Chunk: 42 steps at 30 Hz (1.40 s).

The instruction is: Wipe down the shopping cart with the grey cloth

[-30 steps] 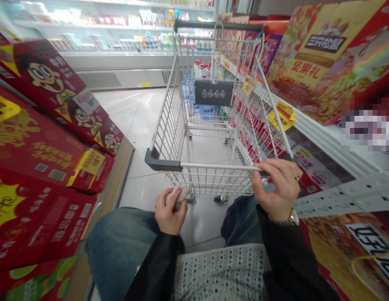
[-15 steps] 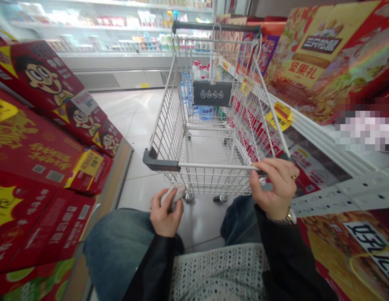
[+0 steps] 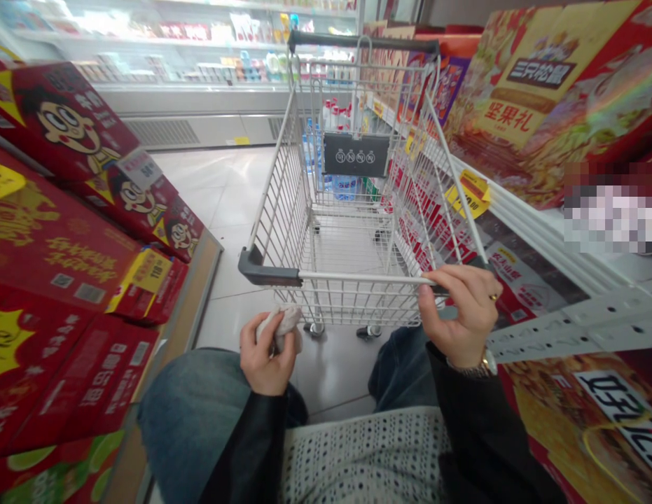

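Note:
A wire shopping cart with dark plastic corner pieces stands directly before me, its basket bare inside. My right hand grips the near rim of the cart at its right corner, thumb on the near side and fingers over the top. Crumpled in my left hand is a pale grey cloth, pinched between thumb and fingers. That hand is below the cart's near left corner and apart from the wire. A dark sign plate hangs on the cart's far panel.
Red stacked boxes line the left side, above a wooden shelf edge. To the right, a shelf carries large gift boxes. A refrigerated display runs across the back. Bottles stand beyond the cart.
My left hand has shifted a little to the left with the cloth, away from the cart's near side. The right hand keeps its place on the rim, and the cart has not moved.

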Available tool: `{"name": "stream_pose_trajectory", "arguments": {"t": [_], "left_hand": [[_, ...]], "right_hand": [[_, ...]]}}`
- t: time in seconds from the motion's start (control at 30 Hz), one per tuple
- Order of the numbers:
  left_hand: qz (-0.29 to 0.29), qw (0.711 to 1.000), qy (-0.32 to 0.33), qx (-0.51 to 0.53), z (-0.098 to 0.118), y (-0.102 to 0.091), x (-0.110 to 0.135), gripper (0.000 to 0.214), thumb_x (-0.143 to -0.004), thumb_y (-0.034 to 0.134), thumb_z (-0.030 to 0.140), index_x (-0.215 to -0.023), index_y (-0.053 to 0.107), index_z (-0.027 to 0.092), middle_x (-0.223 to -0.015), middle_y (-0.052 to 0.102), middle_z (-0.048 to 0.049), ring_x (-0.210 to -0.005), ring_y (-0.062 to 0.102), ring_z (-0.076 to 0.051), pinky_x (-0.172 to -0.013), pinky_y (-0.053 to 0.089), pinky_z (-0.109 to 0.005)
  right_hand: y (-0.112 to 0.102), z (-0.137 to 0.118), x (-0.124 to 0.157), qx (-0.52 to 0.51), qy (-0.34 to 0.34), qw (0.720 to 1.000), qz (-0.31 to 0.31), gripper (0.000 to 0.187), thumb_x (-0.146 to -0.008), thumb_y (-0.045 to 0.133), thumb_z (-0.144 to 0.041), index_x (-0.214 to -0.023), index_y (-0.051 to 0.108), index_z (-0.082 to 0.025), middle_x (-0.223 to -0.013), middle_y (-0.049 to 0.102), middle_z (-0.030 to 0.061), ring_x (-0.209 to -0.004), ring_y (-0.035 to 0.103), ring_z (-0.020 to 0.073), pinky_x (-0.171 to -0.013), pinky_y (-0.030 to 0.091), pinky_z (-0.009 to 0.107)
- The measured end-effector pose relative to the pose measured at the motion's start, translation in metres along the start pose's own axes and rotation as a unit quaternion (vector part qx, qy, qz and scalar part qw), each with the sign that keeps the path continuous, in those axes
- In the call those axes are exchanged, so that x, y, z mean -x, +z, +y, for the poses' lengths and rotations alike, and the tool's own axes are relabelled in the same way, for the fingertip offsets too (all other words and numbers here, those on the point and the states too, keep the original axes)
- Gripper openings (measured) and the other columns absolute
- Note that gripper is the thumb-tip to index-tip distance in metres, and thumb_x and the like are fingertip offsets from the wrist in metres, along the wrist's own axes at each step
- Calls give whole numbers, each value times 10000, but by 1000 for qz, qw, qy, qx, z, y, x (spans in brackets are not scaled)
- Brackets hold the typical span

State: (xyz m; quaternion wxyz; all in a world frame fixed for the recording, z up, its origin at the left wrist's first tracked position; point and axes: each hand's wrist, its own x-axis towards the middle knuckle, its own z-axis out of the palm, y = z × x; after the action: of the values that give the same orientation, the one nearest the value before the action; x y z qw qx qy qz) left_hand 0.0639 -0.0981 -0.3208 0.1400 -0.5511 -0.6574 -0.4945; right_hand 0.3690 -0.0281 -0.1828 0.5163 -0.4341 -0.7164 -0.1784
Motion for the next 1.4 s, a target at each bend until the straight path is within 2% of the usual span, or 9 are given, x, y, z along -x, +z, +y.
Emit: {"name": "stream_pose_trajectory", "arguments": {"t": [0.1, 0.2, 0.4, 0.6, 0.77, 0.97, 1.13, 1.3, 1.4], "left_hand": [[-1, 1000, -5, -2, -1, 2, 1, 294, -795, 688, 202, -1089, 704, 194, -1170, 633, -99, -980, 650, -176, -804, 537, -281], [-10, 1000, 4, -2, -1, 3, 2, 264, -794, 682, 201, -1056, 712, 194, -1133, 647, -90, -992, 653, -181, -843, 538, -290], [15, 1000, -1, -6, -3, -1, -5, 339, -759, 725, 181, -1095, 715, 219, -1180, 644, -89, -1025, 646, -193, -900, 540, -323], [-3, 1000, 1, 7, -11, 0, -4, 265, -800, 680, 202, -1063, 706, 192, -1129, 658, -87, -1031, 651, -187, -900, 543, -306], [23, 1000, -17, -1, -13, -3, -9, 314, -804, 704, 209, -1118, 699, 203, -1195, 633, -94, -1070, 636, -191, -971, 518, -338], [-27, 1000, -8, 7, -19, -2, -10, 301, -826, 702, 233, -1126, 700, 206, -1152, 654, -82, -1072, 640, -186, -954, 518, -303], [-3, 1000, -23, 5, -18, -6, -13, 337, -816, 718, 234, -1152, 700, 219, -1205, 638, -84, -1106, 623, -191, -1000, 495, -327], [-31, 999, -32, 22, -18, -4, -13, 291, -826, 705, 260, -1112, 712, 206, -1138, 662, -70, -1050, 650, -179, -921, 530, -295], [-6, 999, -39, 24, -11, -10, -15, 311, -814, 718, 248, -1123, 713, 211, -1146, 662, -70, -1038, 651, -174, -921, 532, -300]], "right_hand": [[0, 0, 0, 0, -1, 1000, 4, 139, -804, 713, -228, -942, 703, -236, -943, 735, 15, -926, 674, 218, -916, 458, 400], [1, 0, 1, 3, 3, 1000, 4, 138, -797, 711, -232, -934, 703, -241, -943, 735, 13, -921, 674, 218, -910, 453, 401], [1, 0, 1, 8, 9, 1000, -1, 126, -806, 705, -240, -932, 706, -244, -953, 737, 16, -936, 676, 217, -920, 445, 401], [1, -1, 0, 13, 6, 1000, -2, 100, -815, 694, -245, -914, 699, -240, -934, 734, 18, -922, 673, 213, -919, 442, 395], [0, -1, 0, 8, 0, 1000, 1, 122, -811, 706, -236, -933, 702, -236, -943, 737, 19, -928, 672, 216, -917, 444, 395], [-1, 1, 1, 4, 3, 1000, 2, 138, -801, 703, -227, -939, 698, -239, -941, 732, 18, -921, 670, 219, -914, 453, 407], [0, 0, 1, 0, 3, 1000, 4, 149, -798, 709, -220, -945, 702, -241, -954, 736, 20, -928, 676, 223, -915, 462, 415], [0, 0, 2, 11, 3, 1000, 9, 152, -794, 712, -217, -944, 703, -238, -936, 735, 19, -917, 677, 225, -911, 466, 416], [1, -1, 1, 13, 4, 1000, 10, 151, -796, 711, -216, -945, 702, -241, -934, 734, 17, -931, 678, 226, -916, 461, 411]]}}
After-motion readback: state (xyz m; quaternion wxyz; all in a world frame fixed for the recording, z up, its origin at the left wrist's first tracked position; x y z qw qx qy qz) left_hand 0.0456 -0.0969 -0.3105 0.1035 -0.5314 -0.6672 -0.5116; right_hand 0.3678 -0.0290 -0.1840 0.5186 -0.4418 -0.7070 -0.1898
